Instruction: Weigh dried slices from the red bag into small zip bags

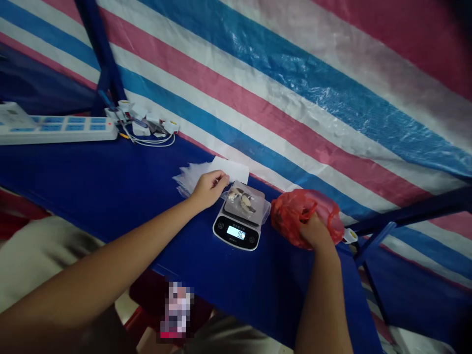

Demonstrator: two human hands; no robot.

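Left of digital scale (236, 242), stack of clear plastic sheets (190, 179) is touched by left hand (208, 190) — fingers half-curled, hold on stack not determinable. Pale pieces (239, 199) in clear bag (254, 209) are seated on scale pan, just right of left fingertips; left hand is nearer. Right of scale, red plastic bag (304, 211) is clutched by right hand (315, 233) — fingers closed.

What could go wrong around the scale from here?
Two likely risks. The clear bag on the digital scale seems to overhang the platform, so any contact with the blue table might skew the reading. The red plastic bag gripped in the right hand sits very close beside the scale and could nudge it. The left hand is also near the platform.
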